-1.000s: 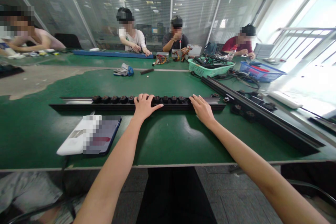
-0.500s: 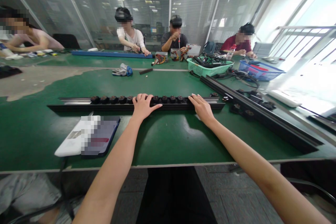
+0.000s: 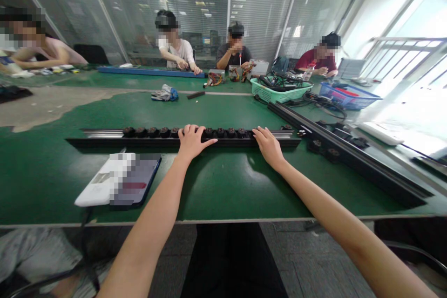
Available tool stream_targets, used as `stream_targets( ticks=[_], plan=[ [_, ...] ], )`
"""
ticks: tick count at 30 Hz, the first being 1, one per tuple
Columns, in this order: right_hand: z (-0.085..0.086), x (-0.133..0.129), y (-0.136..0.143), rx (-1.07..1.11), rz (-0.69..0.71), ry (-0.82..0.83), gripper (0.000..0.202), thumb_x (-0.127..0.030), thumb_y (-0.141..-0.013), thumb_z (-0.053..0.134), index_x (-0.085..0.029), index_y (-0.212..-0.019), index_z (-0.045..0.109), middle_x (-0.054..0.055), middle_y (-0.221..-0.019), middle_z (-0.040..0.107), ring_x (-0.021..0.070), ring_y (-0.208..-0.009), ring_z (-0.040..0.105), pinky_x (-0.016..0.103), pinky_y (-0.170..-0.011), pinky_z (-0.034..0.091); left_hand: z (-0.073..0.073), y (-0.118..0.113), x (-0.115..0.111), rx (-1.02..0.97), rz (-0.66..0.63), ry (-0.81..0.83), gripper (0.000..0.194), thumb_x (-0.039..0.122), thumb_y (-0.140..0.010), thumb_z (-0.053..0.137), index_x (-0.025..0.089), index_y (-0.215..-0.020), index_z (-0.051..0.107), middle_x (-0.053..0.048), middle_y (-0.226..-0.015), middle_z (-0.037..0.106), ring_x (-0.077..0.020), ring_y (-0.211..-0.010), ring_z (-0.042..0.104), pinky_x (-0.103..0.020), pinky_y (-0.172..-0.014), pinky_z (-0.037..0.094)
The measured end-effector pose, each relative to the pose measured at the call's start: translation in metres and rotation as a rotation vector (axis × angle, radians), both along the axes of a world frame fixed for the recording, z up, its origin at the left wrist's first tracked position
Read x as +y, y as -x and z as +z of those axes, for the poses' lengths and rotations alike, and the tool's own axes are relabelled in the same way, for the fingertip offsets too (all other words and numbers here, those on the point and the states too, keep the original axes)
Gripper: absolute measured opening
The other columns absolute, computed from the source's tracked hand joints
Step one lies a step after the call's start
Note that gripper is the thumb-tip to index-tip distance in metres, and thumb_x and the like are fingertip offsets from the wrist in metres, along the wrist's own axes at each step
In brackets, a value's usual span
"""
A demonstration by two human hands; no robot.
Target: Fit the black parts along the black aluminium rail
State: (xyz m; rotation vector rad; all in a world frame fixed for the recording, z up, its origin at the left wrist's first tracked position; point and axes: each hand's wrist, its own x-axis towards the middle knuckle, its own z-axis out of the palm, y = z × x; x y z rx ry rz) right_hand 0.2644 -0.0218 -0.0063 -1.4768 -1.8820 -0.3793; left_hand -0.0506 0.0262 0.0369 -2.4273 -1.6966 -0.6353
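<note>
A long black metal channel (image 3: 104, 142) lies crosswise on the green table in front of me. Inside it runs a row of black socket modules (image 3: 152, 132), with bare silvery metal toward both ends. My left hand (image 3: 191, 142) rests over the middle of the row, fingers spread across the modules and thumb stretched to the right along the near wall; the modules beneath are hidden. Near the right end of the row lies my right hand (image 3: 268, 145), its fingers extended over the channel's top and its thumb mostly hidden.
Another black channel (image 3: 363, 163) slants along the right, with loose black modules (image 3: 334, 152) beside it. A phone (image 3: 134, 186) and a white device (image 3: 101, 181) lie front left. Gloves (image 3: 165, 93), a green basket (image 3: 279, 93) and a blue basket (image 3: 349, 96) are farther back. Several people sit across.
The whole view has shifted slightly. Both hands keep their places on the channel, and nothing has been picked up or let go.
</note>
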Motion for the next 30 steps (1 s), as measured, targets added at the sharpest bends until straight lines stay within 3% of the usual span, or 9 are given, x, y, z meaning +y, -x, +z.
stream_targets(
  ticks=[12,30],
  plan=[
    [0.0022,0.0058,-0.0002,0.200,0.093,-0.031,0.040,-0.039,-0.105,0.041,-0.021,-0.120,0.074,0.015,-0.121,0.069,0.0282,-0.115,0.065,0.046,-0.106,0.052,0.0012,-0.0004,-0.0010,0.009,0.007,0.006,0.068,0.075,-0.090,0.050,0.024,-0.133,0.062,-0.016,-0.137,0.057,-0.0368,-0.131,0.039,-0.053,-0.111,0.027],
    [-0.0007,0.0053,-0.0017,0.220,0.068,-0.049,0.039,-0.039,-0.104,0.043,-0.023,-0.120,0.075,0.014,-0.121,0.069,0.0289,-0.117,0.064,0.049,-0.109,0.049,-0.0011,0.0005,0.0010,0.005,0.010,0.009,0.067,0.075,-0.090,0.051,0.026,-0.133,0.062,-0.015,-0.136,0.057,-0.0369,-0.131,0.039,-0.053,-0.111,0.027]
  ],
)
